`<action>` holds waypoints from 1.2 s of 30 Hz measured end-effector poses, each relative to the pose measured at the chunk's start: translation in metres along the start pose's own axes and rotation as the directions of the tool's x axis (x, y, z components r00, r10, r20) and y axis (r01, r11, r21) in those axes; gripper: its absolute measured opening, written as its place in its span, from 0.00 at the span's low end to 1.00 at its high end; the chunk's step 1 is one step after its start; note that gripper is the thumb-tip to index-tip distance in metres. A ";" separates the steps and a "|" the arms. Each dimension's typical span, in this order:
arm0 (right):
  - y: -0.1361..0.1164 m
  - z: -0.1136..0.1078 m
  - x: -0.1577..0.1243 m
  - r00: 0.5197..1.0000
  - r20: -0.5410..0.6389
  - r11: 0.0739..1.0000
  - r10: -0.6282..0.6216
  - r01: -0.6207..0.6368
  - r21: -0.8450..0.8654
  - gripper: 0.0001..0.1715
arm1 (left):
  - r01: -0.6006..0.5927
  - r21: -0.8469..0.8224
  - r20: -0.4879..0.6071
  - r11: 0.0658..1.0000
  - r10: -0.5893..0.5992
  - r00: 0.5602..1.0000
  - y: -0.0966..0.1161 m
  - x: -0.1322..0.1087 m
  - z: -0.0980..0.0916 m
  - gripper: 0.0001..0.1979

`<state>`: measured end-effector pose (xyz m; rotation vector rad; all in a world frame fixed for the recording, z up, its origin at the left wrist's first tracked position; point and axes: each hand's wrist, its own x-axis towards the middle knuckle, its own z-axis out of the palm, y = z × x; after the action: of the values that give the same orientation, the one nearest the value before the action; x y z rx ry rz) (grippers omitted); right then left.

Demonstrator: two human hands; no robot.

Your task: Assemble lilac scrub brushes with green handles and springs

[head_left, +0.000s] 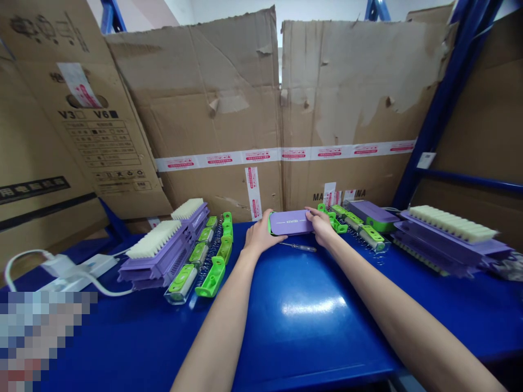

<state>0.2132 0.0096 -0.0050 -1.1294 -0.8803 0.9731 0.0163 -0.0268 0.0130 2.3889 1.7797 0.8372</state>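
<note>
Both my hands grip a flat purple case with a green end [291,222], one at each side, near the back of the blue table. My left hand [260,235] wraps round its left, green end. Fingers of my right hand [321,226] close on its right end. Just below the case lies a screwdriver [300,247] with a clear handle. To the right of my right hand sit green end caps [337,223] and a row of green-topped clear blocks [370,237]. Left of my left hand are more green caps [213,276], springs [210,247] and clear-and-green blocks [182,283].
Purple housings with cream bristle-like strips stand at left [157,239] and right [453,223]. Another purple case [370,212] lies behind the right row. A white power strip [77,275] with a plugged cable is at far left. Cardboard sheets [220,125] wall the back; a blue post [433,103] rises at right.
</note>
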 end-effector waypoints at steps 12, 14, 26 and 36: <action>-0.001 0.003 -0.002 0.999 -0.039 1.000 0.020 -0.019 0.021 0.27 | 0.006 0.178 0.010 0.984 -0.008 1.000 0.005 0.000 0.001 0.41; 0.000 0.004 -0.001 0.999 -0.048 0.999 0.025 -0.024 0.024 0.27 | 0.001 0.163 0.010 0.987 -0.003 1.000 0.005 -0.001 0.002 0.40; 0.005 0.014 -0.010 0.997 0.065 0.999 -0.033 0.032 0.027 0.33 | 0.116 0.012 -0.019 0.993 -0.116 0.993 -0.009 0.002 0.007 0.53; 0.006 0.018 -0.013 0.993 0.104 0.996 -0.047 0.038 0.086 0.35 | 0.052 0.066 -0.016 0.996 -0.052 0.999 -0.012 0.002 0.010 0.48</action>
<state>0.1909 0.0037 -0.0077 -0.9913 -0.9367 1.0335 0.0105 -0.0186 0.0014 2.3706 1.8956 0.8033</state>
